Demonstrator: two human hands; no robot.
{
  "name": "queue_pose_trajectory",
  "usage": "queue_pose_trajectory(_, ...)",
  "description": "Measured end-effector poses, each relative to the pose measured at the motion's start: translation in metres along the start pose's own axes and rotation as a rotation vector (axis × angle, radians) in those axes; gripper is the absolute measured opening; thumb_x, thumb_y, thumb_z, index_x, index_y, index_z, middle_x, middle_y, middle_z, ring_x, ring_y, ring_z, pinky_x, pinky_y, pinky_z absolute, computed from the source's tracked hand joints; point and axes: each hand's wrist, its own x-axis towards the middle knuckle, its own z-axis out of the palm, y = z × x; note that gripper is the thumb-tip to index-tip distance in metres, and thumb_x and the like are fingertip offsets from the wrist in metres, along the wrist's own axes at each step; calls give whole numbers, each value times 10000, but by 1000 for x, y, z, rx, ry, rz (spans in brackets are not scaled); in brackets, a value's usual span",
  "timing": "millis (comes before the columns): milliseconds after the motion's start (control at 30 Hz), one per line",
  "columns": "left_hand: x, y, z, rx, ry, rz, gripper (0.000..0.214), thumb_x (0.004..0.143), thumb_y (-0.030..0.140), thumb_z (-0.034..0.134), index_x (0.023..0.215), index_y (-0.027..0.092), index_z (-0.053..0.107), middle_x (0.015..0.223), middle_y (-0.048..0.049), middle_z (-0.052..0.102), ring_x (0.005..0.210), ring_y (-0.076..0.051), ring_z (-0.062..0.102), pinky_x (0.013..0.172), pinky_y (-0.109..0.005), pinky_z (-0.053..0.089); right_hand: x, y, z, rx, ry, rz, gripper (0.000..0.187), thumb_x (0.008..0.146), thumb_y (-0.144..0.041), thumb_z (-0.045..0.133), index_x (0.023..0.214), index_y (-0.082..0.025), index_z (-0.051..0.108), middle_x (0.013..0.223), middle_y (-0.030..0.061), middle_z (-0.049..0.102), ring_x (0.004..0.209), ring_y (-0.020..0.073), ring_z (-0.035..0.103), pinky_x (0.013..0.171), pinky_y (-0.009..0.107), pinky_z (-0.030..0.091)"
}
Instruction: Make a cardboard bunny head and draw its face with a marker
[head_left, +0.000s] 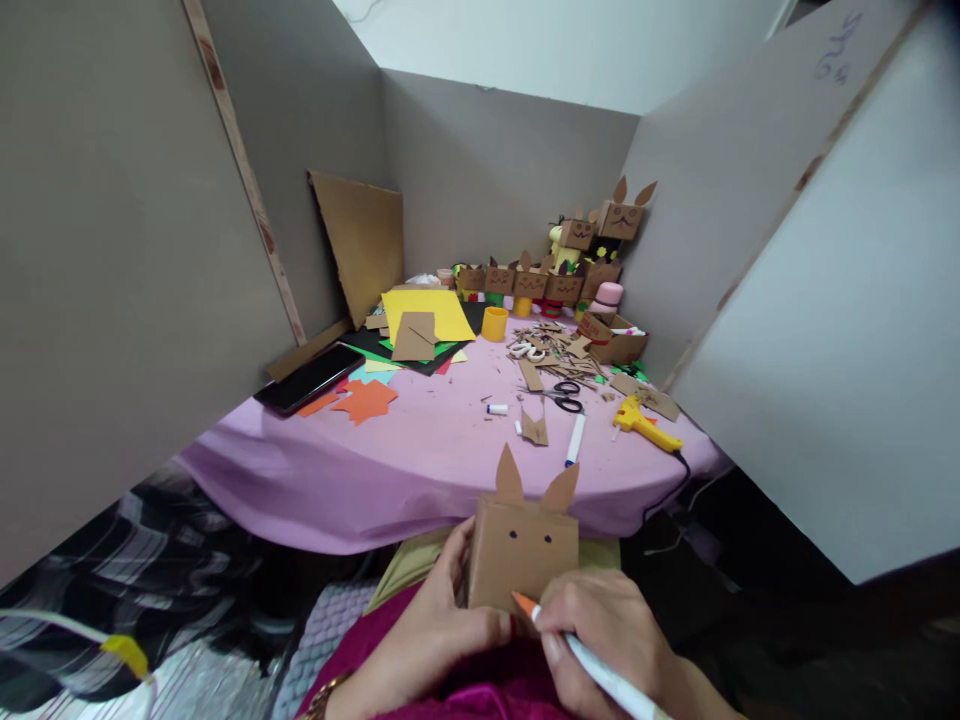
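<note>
My left hand grips a small brown cardboard box from its left side and bottom, held over my lap. The box has two pointed paper ears on top and two black dot eyes. My right hand is closed on a white marker with an orange tip; the tip touches the lower front of the box.
A table with a purple cloth holds a phone, coloured paper sheets, orange scraps, scissors, a yellow glue gun, a white pen, cardboard trimmings and a row of finished eared boxes. Cardboard panels wall in three sides.
</note>
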Motion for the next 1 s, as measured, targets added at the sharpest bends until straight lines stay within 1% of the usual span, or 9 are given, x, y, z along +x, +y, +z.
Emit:
queue_pose_trajectory(67, 0, 0, 0, 0, 3, 8, 801, 543, 176, 706, 1268, 227, 370, 1313, -103, 490, 1207, -334, 432, 952, -436, 347, 1, 0, 0, -5, -2, 7, 178, 744, -54, 394, 700, -206, 475, 473, -23, 585, 378, 97, 539, 441, 199, 415)
queue_pose_trajectory(233, 0, 1, 0, 5, 2, -8, 810, 544, 182, 716, 1266, 220, 350, 1313, -112, 485, 1178, -330, 460, 943, -433, 354, 2, -1, 0, 19, -2, -3, 177, 751, -51, 395, 718, -205, 476, 468, -25, 579, 368, 92, 524, 430, 195, 409)
queue_pose_trajectory(433, -1, 0, 1, -32, 2, 15, 816, 550, 193, 729, 1275, 217, 355, 1334, -120, 483, 1242, -350, 414, 973, -453, 337, 1, -1, 1, -20, 34, 41, 178, 745, -48, 400, 697, -209, 459, 465, -28, 579, 367, 99, 538, 430, 200, 410)
queue_pose_trajectory(567, -1, -1, 2, -64, 19, 35, 818, 551, 205, 739, 1279, 212, 367, 1332, -126, 493, 1244, -350, 420, 985, -463, 324, 2, -1, -6, -48, -10, 58, 172, 722, -37, 419, 730, -197, 481, 510, -13, 597, 409, 114, 569, 459, 212, 431)
queue_pose_trajectory(700, 0, -1, -1, -38, -23, 23, 822, 556, 220, 745, 1282, 209, 360, 1296, -123, 520, 1208, -348, 451, 953, -443, 363, 0, -2, -14, -63, -58, 91, 146, 767, -50, 436, 785, -175, 509, 586, 11, 623, 489, 126, 595, 523, 231, 448)
queue_pose_trajectory(767, 1, -2, -3, -25, -36, 25, 835, 556, 228, 752, 1288, 201, 352, 1299, -130, 515, 1209, -350, 445, 943, -431, 374, -3, -1, -16, -63, -75, 106, 135, 785, -55, 444, 804, -168, 515, 612, 18, 628, 522, 129, 599, 549, 239, 450)
queue_pose_trajectory(867, 1, -3, -4, -39, -23, 22, 851, 554, 234, 756, 1296, 196, 343, 1313, -137, 503, 1222, -356, 430, 945, -431, 371, -5, 1, -15, -48, -81, 111, 138, 787, -49, 444, 814, -165, 515, 623, 19, 625, 535, 128, 595, 562, 242, 449)
queue_pose_trajectory(1000, 1, -3, -2, -48, -10, 13, 843, 555, 226, 754, 1295, 214, 351, 1328, -124, 495, 1243, -360, 412, 960, -439, 359, -6, 2, -14, -29, -86, 114, 134, 792, -52, 447, 816, -164, 515, 627, 22, 626, 535, 126, 590, 555, 241, 446)
